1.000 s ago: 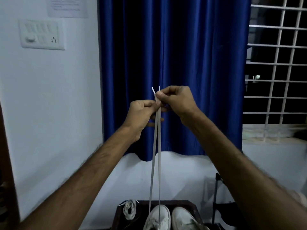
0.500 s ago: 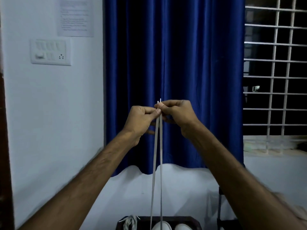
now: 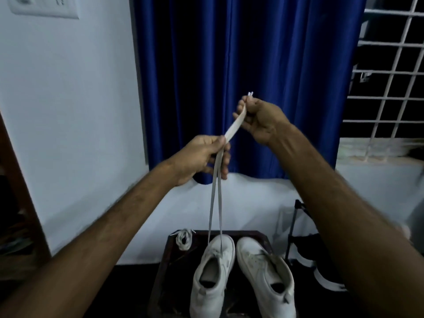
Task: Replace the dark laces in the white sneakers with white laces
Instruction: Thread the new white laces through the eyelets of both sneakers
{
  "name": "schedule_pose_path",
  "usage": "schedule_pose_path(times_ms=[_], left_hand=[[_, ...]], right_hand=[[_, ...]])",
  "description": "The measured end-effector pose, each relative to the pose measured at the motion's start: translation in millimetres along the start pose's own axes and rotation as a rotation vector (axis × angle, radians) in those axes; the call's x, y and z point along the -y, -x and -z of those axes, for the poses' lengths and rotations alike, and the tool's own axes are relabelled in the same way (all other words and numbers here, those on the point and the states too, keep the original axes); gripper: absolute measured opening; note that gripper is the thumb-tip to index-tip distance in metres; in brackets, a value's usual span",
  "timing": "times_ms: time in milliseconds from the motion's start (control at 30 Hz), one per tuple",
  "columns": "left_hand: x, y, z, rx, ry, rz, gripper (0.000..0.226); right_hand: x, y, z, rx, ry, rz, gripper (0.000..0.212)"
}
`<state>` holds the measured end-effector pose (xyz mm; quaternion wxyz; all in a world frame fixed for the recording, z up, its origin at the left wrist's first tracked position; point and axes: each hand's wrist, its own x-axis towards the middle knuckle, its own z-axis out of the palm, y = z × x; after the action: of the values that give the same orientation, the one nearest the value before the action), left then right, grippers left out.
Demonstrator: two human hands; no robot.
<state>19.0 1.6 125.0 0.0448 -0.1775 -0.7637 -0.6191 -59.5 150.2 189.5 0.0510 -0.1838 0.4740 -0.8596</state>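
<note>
White lace [image 3: 216, 203]: two flat strands rise side by side from the front of the left-side sneaker [image 3: 213, 278], low in the centre of the frame, and run almost straight up to mid-frame. There they pass through the left hand [image 3: 199, 157], with thumb and forefinger pinching both strands together and the other fingers curled beneath. From that pinch the strands lie flat on each other and slant up and to the right into the right hand [image 3: 260, 122], whose curled fingers and thumb grip them close to the ends. The two lace tips [image 3: 250, 94] poke out just above the right hand, side by side. The hands are apart, the right one higher in the frame, and the lace between them looks taut.

Left-side sneaker: white, upright, toe pointing away (whether any dark lace remains in it cannot be told). Right-side sneaker [image 3: 266, 278]: white, just beside the first, facing the same way.

Both stand on a dark low table [image 3: 165, 271] at bottom centre. A coiled lace [image 3: 183, 238], also white, lies at the table's far left corner, apart from the sneakers.

Behind: a blue curtain [image 3: 252, 53] fills the upper centre. A white wall to its left has a switch plate [image 3: 43, 5] at the upper left corner. A window grille [image 3: 390, 88] at upper right has darkness behind it. Right of the table stands a thin black frame [image 3: 296, 216], and a black and white thing [image 3: 325, 278] sits low right, partly hidden by the right forearm and too unclear to name
</note>
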Motion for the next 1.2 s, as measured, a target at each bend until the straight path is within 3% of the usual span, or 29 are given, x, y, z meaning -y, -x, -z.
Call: schedule_pose_path(times_ms=[100, 200, 367, 433, 500, 567, 633, 733, 833, 933, 1000, 1067, 1100, 1133, 1200], left_hand=[[32, 13, 1, 0.110, -0.054, 0.099, 0.032], [47, 20, 5, 0.118, -0.011, 0.123, 0.031], [54, 17, 6, 0.051, -0.092, 0.115, 0.033], [53, 14, 7, 0.034, -0.146, 0.106, 0.034], [53, 11, 6, 0.030, -0.196, 0.102, 0.034], [52, 7, 5, 0.043, -0.225, 0.104, 0.034], [51, 4, 3, 0.064, -0.250, 0.120, 0.034], [49, -1, 4, 0.083, -0.284, 0.161, 0.034], [55, -4, 7, 0.020, -0.280, 0.180, 0.034], [67, -7, 0, -0.080, -0.279, 0.143, 0.037], [77, -7, -12, -0.127, -0.256, 0.119, 0.041], [86, -5, -25, -0.146, -0.181, 0.148, 0.038], [89, -4, -31, -0.136, -0.151, 0.169, 0.035], [94, -3, -36, -0.111, -0.146, 0.185, 0.032], [100, 1, -44, -0.051, -0.189, 0.190, 0.027]], right_hand=[[-37, -11, 40, -0.195, 0.090, 0.054, 0.017], [-90, -4, 78, -0.294, 0.362, 0.110, 0.017], [-160, 24, 113, -0.015, 0.891, -0.128, 0.024], [-169, 30, 117, 0.011, 1.146, 0.026, 0.033], [-166, 41, 106, 0.041, 0.962, 0.125, 0.040], [-162, 50, 92, 0.212, 0.641, 0.026, 0.048], [-158, 57, 83, 0.349, 0.597, -0.028, 0.046], [-150, 64, 79, 0.390, 0.600, -0.028, 0.032], [-139, 67, 88, 0.420, 0.441, -0.198, 0.034], [-124, 76, 84, 0.547, 0.115, -0.404, 0.035], [-113, 77, 69, 0.534, -0.193, -0.364, 0.032], [-106, 67, 57, 0.353, -0.490, -0.223, 0.029], [-107, 60, 54, 0.229, -0.481, -0.108, 0.030], [-113, 53, 56, 0.109, -0.319, 0.039, 0.032], [-132, 46, 64, -0.075, 0.264, 0.345, 0.033]])
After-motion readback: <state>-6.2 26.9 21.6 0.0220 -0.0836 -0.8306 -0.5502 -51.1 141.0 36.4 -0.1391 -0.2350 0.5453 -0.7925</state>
